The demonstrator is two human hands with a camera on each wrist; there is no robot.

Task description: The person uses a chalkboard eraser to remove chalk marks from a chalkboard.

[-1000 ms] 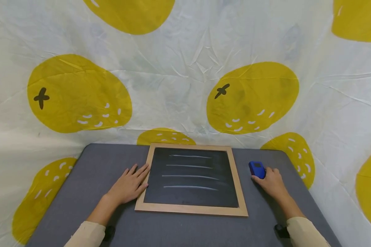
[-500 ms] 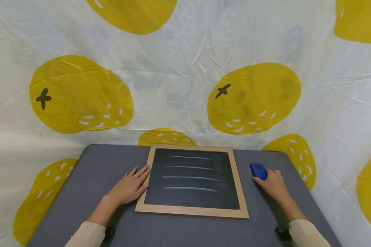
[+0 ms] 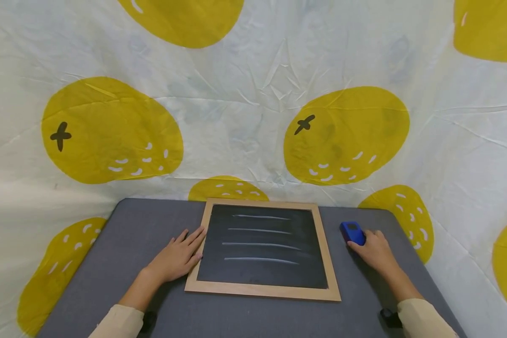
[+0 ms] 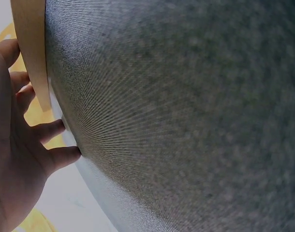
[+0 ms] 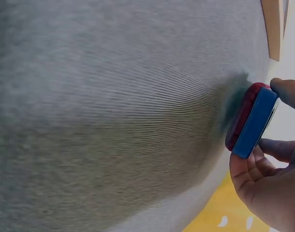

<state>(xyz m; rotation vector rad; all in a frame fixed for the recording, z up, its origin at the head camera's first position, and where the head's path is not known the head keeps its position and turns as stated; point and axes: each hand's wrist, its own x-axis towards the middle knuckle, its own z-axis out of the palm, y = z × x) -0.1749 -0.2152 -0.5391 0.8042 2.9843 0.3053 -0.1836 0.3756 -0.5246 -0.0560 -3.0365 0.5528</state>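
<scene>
A blackboard (image 3: 262, 272) in a light wooden frame lies on the grey table, with several white chalk lines across it. My left hand (image 3: 175, 258) rests at the frame's left side, fingers spread, fingertips touching the wood. In the left wrist view, the fingers of the left hand (image 4: 22, 140) reach to the frame (image 4: 32, 43) and the table. To the right of the board, my right hand (image 3: 373, 251) grips a blue blackboard eraser (image 3: 352, 232) between thumb and fingers. The right wrist view shows its red underside; the eraser (image 5: 254, 121) looks tilted, just above or on the tabletop.
The grey fabric-covered table (image 3: 253, 314) has rounded far corners. Behind it hangs a white cloth (image 3: 232, 126) printed with large yellow fruit shapes. A corner of the wooden frame (image 5: 272, 29) shows at the top of the right wrist view.
My right forearm has shifted very slightly to the right, with the eraser still in the hand. The left hand, the board and its chalk lines stay as they were.
</scene>
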